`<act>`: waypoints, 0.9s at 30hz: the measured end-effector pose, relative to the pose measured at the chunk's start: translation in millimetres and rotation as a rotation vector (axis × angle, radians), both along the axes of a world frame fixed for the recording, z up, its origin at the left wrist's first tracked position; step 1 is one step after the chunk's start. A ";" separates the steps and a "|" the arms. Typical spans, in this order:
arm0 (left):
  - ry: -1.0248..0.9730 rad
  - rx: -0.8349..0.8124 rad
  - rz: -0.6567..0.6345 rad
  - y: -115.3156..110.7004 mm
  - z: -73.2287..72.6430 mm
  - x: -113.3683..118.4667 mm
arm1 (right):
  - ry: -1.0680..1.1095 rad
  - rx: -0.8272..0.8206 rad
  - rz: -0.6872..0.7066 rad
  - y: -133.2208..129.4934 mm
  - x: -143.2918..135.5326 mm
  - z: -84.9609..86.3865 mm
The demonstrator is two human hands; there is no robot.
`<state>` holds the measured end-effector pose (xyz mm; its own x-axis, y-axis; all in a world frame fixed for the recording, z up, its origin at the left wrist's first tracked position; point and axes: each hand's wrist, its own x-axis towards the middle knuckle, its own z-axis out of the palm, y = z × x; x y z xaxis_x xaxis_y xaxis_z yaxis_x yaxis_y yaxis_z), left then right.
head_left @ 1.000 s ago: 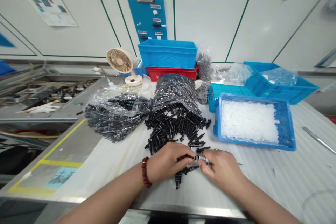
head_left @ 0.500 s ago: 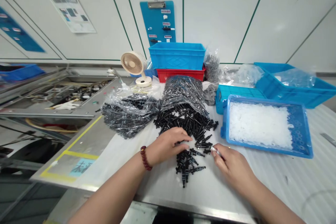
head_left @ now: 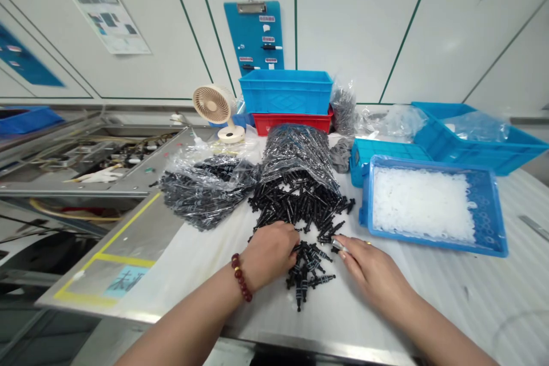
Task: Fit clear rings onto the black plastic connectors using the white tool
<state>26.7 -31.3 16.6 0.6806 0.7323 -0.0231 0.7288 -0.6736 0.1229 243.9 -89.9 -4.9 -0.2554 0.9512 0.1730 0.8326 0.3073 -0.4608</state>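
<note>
My left hand [head_left: 272,251] is closed at the near edge of a loose pile of black parts [head_left: 295,203]; its fingertips are hidden, so what it grips cannot be made out. My right hand [head_left: 371,263] pinches a small white and silver tool [head_left: 339,245] between thumb and fingers, just right of the black parts. Between the hands and nearer the table edge lies a smaller heap of black parts with grey rings [head_left: 305,269].
A clear bag of black parts [head_left: 295,146] opens toward me, with another bag [head_left: 208,189] to its left. On the right is a blue tray [head_left: 437,246] of small white pieces. Behind stand a fan [head_left: 213,104], a blue bin [head_left: 286,93] and a red bin [head_left: 293,122].
My left hand has turned and its fingers have closed from a spread pose. The right hand has shifted slightly left with the tool. The whole view has moved slightly.
</note>
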 end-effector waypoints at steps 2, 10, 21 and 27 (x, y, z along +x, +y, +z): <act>-0.027 0.014 0.019 -1.1 -0.9 2.2 | 0.000 -0.023 0.007 -0.8 -0.4 1.1; -0.584 -0.075 -0.013 -2.2 0.4 5.0 | -0.054 -0.106 0.011 -1.4 -1.9 9.4; -0.698 -0.366 -0.057 -8.5 -5.9 18.7 | -0.084 -0.077 0.122 -3.6 -6.5 7.7; -0.700 -0.327 -0.121 -10.5 -13.1 20.5 | -0.111 -0.080 0.113 -4.9 -10.1 11.7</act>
<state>47.2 -41.8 3.5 0.6909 0.6821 0.2395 0.3322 -0.5938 0.7329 233.8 -94.8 6.7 -0.3750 0.9249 0.0622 0.8419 0.3679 -0.3947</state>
